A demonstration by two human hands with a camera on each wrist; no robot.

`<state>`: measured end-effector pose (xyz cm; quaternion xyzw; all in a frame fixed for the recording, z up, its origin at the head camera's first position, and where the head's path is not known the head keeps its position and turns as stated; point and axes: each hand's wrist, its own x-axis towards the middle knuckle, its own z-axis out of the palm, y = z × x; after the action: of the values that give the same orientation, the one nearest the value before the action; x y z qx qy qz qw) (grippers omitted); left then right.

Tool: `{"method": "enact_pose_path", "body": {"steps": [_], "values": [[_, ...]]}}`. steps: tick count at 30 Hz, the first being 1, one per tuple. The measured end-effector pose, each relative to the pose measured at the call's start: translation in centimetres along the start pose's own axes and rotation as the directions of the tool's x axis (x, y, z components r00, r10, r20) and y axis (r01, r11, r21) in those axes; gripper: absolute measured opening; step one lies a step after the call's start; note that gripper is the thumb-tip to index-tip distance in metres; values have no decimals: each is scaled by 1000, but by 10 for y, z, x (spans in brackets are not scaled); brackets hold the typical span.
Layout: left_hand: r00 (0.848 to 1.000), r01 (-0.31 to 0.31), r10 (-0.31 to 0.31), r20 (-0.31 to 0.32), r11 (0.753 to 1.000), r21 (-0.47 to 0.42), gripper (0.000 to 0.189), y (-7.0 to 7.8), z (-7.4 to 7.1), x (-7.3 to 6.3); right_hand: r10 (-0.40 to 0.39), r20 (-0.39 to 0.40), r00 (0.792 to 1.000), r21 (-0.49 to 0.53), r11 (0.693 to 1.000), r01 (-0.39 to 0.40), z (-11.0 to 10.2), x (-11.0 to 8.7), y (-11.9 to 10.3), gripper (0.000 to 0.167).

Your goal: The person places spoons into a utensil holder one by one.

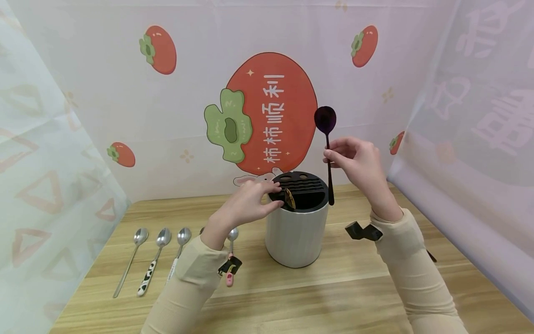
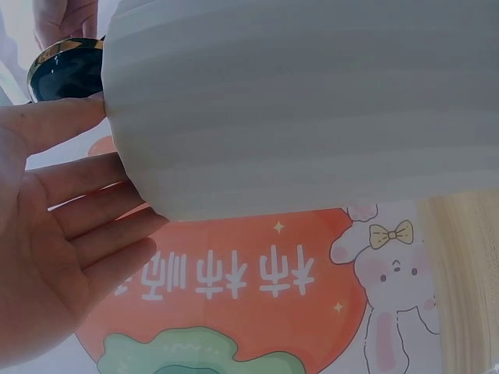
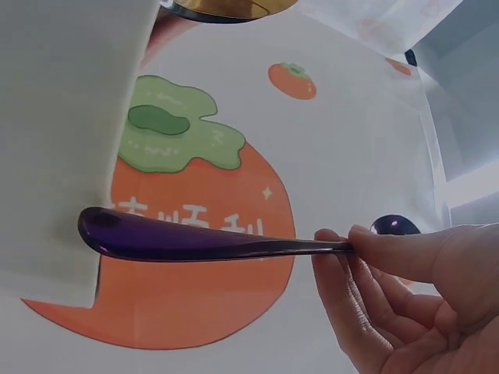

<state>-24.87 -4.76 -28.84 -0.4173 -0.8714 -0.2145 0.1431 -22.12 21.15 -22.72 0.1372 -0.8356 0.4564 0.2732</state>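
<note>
Between thumb and fingers my right hand (image 1: 360, 162) pinches the slim handle of a dark purple spoon (image 1: 325, 119). The spoon stands upright, bowl up, its handle end (image 3: 156, 234) beside the right rim of a white ribbed utensil holder (image 1: 294, 239). The holder has a black slotted lid (image 1: 298, 178). At its left rim is my left hand (image 1: 246, 202), fingers extended and fingertips against the edge in the left wrist view. A dark, gold-edged utensil head (image 1: 290, 198) sticks up from the holder's front opening near the left thumb; its lower part is hidden.
Left on the wooden table (image 1: 333, 297) lie a plain spoon (image 1: 139, 236), a cow-patterned spoon (image 1: 146, 280), a white-handled spoon (image 1: 183, 236) and a pink-handled spoon (image 1: 232, 234), partly behind the left arm. A dark utensil tip (image 1: 431, 256) shows beyond the right sleeve. Printed cloth walls surround the table.
</note>
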Motion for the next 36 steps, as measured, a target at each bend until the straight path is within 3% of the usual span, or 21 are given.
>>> {"method": "enact_pose_path", "body": {"steps": [22,36], "values": [[1000,19,-19,23,1000,-2,34,-1,0,1,-36,-16,999,104,994,37,12,6,-5,20],[1000,14,-14,22,1000,-9,33,0,-2,1,-30,-12,999,67,997,30,19,0,-2,19]]}}
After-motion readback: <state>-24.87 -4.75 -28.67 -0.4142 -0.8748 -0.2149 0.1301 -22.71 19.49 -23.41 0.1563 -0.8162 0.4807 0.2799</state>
